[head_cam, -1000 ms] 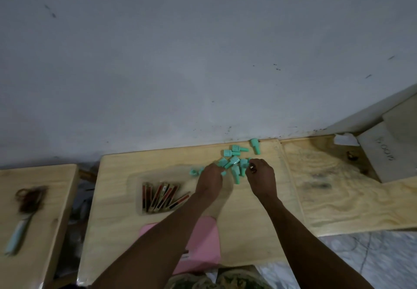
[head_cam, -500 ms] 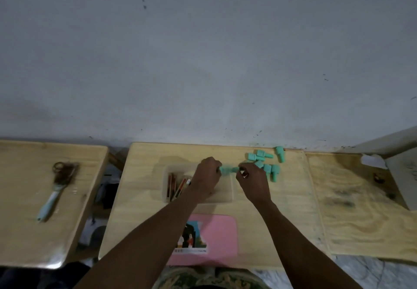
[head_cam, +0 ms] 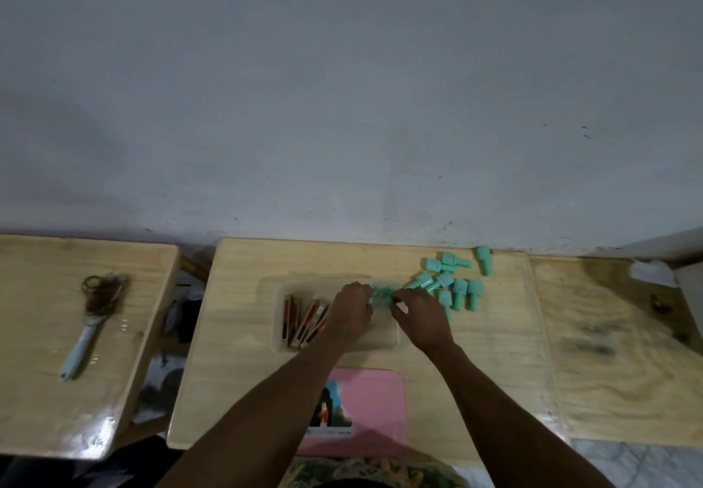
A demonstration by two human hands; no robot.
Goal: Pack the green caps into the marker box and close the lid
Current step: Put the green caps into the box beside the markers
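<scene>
The left hand (head_cam: 352, 306) is positioned over the right half of the marker box (head_cam: 388, 337), knuckles up and fingers curled around green caps (head_cam: 380, 294) at the box's far edge. The right hand (head_cam: 420, 314) is directly beside it, fingers bent and pinching the same blurred green cluster from the right. Both hands are thus grasping caps; how many each holds cannot be told because of motion blur.

The marker box is a shallow, translucent tray with rounded corners, resting on the centre wooden table (head_cam: 243, 354). Its left half contains a row of dark markers (head_cam: 302, 322) with red and pale bands, lying side by side and slightly fanned. The right half is mostly hidden by the hands.

A loose pile of caps (head_cam: 449, 282) lies on the table just right of the box, beyond the right hand, in mixed orientations. One single cap (head_cam: 484, 259) sits apart at the far edge near the wall (head_cam: 342, 107).

The pink lid (head_cam: 374, 404), carrying a small printed picture, lies flat on the near side of the table, between the forearms and apart from the box.

On a separate table (head_cam: 38, 373) to the left lies a brush (head_cam: 93, 320) with a pale blue handle and hair tangled in its bristles.
</scene>
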